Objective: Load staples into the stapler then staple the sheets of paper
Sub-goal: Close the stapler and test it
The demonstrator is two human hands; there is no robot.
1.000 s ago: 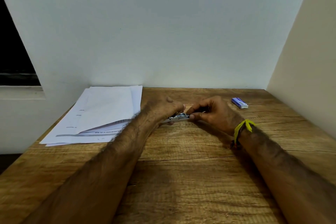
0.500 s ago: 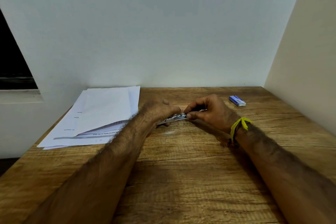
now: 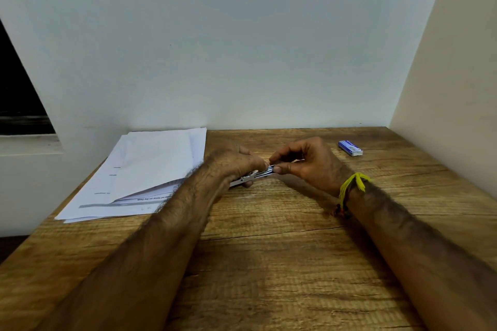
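Head view of a wooden bench set against a pale wall. Both bare forearms reach from the near edge toward the middle of the bench, where the two hands meet over a small metal stapler.

The left hand is curled over the left part of the stapler; its fingers wrap beneath the metal body, closed around it, and the back of the hand hides most of the tool. The right hand closes on the right end of the stapler, thumb and forefinger pinched together on the metal tip, the other fingers bent loosely above. The stapler lies nearly level, slightly tilted down to the left, just above or on the bench surface; which cannot be told. Whether staples sit inside it is hidden by the fingers.

A yellow thread band circles the right wrist.

The sheets of paper lie flat in a loose, fanned stack at the far left of the bench, just left of the left hand and partly overlapped by the left forearm. A small blue staple box rests on the bench at the far right, apart from the right hand and near the side wall.
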